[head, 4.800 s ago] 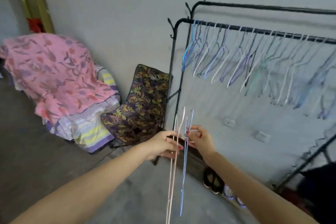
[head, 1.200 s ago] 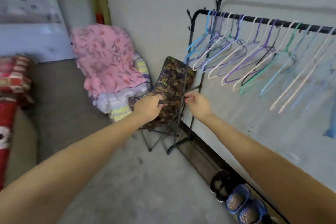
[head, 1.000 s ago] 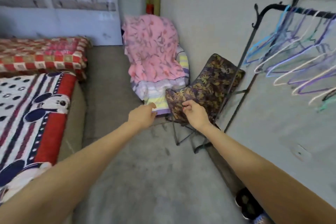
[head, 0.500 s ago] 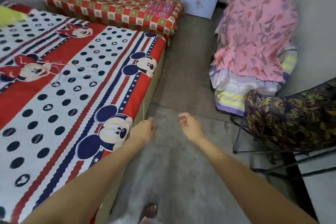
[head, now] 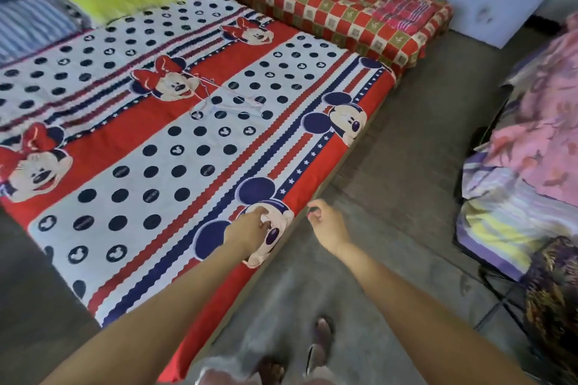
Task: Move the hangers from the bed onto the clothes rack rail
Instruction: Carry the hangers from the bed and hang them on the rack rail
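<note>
A few thin wire hangers [head: 223, 100] lie in a loose tangle near the middle of the bed [head: 150, 147], which has a red, white and blue cartoon-mouse sheet. My left hand [head: 248, 230] hovers over the bed's near corner, fingers loosely curled, holding nothing. My right hand [head: 328, 225] hangs over the floor just right of the bed edge, fingers loosely curled and empty. Both hands are well short of the hangers. The clothes rack is out of view.
A second mattress [head: 337, 6] with a red checked cover lies beyond the bed. A chair draped in pink and striped cloths [head: 528, 172] stands at right, with a floral folding chair [head: 553, 287] nearer. Grey floor [head: 391, 166] runs between. My feet [head: 312, 350] show at the bottom.
I have turned from the rack, where hangers were hung, to face the bed. Both hands are empty and have come closer to the bed; the hangers on it are now in view.
</note>
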